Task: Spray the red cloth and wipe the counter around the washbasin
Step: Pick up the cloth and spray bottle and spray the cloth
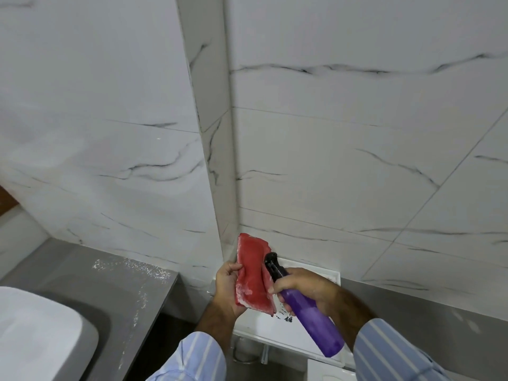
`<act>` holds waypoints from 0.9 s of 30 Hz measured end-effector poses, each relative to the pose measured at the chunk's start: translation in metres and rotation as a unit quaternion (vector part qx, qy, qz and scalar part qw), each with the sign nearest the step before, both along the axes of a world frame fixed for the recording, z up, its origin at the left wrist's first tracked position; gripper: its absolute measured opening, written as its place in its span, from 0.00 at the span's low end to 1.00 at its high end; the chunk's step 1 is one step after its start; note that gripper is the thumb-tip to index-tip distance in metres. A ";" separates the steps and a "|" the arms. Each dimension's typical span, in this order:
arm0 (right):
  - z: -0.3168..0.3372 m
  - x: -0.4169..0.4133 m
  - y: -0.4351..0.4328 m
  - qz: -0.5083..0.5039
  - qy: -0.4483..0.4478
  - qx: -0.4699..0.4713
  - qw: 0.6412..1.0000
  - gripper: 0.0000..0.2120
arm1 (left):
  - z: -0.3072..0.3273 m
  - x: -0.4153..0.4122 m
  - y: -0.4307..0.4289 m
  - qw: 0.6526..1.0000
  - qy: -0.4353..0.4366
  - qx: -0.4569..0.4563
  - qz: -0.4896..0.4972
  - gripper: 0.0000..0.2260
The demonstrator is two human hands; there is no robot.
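Head camera looks at white marble-veined wall tiles (343, 149) meeting in a corner, with the grey counter (132, 292) low on the left, dusted with white specks, and the white washbasin (35, 331) at its near edge. My left hand (228, 287) grips the red cloth (254, 276); my right hand (305, 287) wraps the purple spray bottle (310, 314), nozzle touching the cloth

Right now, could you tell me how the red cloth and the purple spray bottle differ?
The red cloth is soft, folded flat and stands upright in the left hand; the spray bottle is rigid, purple and lies tilted in the right hand. The cloth shows whitish patches; the bottle has a black nozzle pointing at the cloth. Both are held off the counter.
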State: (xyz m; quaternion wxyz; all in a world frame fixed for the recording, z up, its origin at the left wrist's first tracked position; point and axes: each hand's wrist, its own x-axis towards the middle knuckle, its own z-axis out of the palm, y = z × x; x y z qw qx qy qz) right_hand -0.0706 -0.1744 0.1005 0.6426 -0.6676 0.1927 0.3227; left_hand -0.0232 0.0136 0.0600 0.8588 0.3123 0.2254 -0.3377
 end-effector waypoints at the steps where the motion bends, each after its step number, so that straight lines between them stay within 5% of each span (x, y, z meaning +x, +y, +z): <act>1: -0.001 0.000 0.001 -0.011 -0.012 -0.004 1.000 0.17 | 0.000 0.000 0.001 1.000 0.003 -0.001 0.001 0.23; 5: -0.019 0.000 0.000 -0.094 -0.118 -0.048 0.987 0.19 | -0.002 0.001 0.007 1.000 0.007 -0.001 -0.008 0.20; 8: -0.044 0.003 -0.002 -0.133 -0.179 -0.097 0.970 0.05 | -0.010 0.000 0.012 1.000 0.008 0.005 -0.008 0.21; 19: -0.127 0.024 0.000 -0.244 -0.223 -0.088 0.940 0.07 | -0.036 -0.016 0.045 0.999 0.028 -0.017 0.022 0.18; 21: -0.128 0.026 -0.004 -0.234 -0.220 -0.101 0.942 0.13 | -0.037 -0.017 0.048 0.998 0.028 -0.047 0.021 0.20; 25: -0.111 0.017 -0.007 -0.228 -0.199 -0.095 0.948 0.45 | -0.030 -0.025 0.056 0.997 0.028 -0.071 0.026 0.20; 27: -0.104 -0.005 -0.010 -0.272 -0.207 -0.128 0.931 0.49 | -0.026 -0.029 0.063 0.997 0.030 -0.068 0.030 0.20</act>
